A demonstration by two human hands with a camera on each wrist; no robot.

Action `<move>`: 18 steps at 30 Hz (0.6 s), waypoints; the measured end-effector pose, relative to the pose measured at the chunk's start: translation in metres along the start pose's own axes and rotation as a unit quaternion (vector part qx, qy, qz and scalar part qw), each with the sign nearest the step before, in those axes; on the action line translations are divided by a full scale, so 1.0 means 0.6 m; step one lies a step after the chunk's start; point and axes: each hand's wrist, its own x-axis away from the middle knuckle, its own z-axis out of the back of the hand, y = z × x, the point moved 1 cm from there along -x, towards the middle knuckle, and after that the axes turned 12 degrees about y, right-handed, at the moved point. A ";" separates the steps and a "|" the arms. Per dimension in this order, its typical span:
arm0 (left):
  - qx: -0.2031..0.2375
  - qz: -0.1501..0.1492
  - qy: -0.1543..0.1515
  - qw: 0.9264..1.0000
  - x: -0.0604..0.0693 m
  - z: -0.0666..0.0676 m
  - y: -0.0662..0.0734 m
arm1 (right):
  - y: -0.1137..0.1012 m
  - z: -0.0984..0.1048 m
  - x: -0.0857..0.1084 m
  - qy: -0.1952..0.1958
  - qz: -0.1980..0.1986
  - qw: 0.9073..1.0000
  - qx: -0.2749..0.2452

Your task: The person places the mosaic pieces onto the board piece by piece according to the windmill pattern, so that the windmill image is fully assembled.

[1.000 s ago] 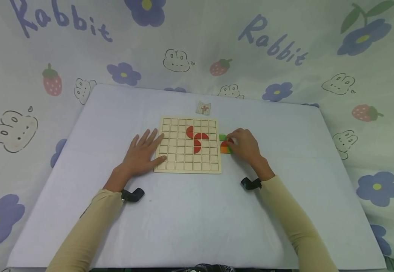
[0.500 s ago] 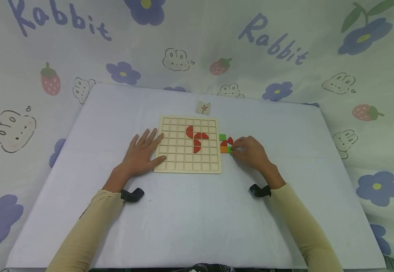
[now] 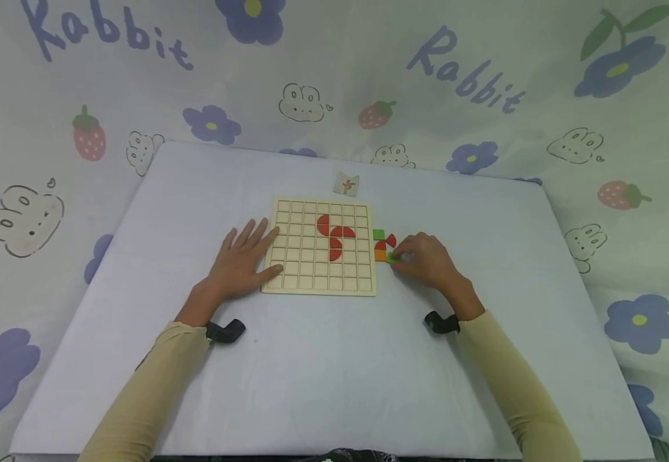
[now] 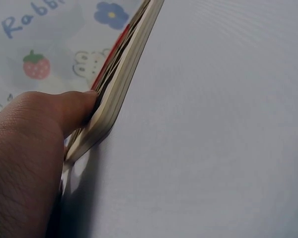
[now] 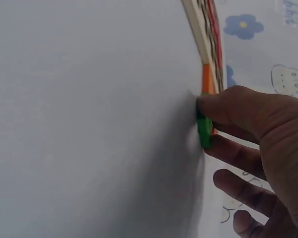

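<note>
A left hand (image 3: 239, 262) spreads on the board (image 3: 306, 270) while the right hand (image 3: 426, 258) pinches a half-hidden green block (image 5: 204, 132), apparently a pick-up needing careful lifting.

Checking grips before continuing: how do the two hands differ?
The left hand has its fingers spread; the right hand has them bent and pinches a green piece. The left hand rests on the left edge of the board; the right hand is off the board, beyond its right edge. Both come from tan sleeves.

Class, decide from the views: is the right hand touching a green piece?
Touching. The right wrist view shows the right hand pinching the green piece between thumb and finger.
</note>
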 end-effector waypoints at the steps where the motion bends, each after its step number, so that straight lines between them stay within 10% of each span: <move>1: 0.000 -0.001 -0.001 1.000 0.000 0.000 0.000 | 0.001 0.001 -0.001 0.002 -0.005 1.000 -0.001; 7: 0.001 -0.002 0.001 1.000 0.002 0.003 0.001 | 0.009 0.000 -0.021 0.028 -0.059 0.998 -0.010; 18: -0.010 0.004 -0.007 1.000 0.000 0.001 0.000 | 0.012 -0.009 -0.056 -0.086 -0.152 0.983 -0.053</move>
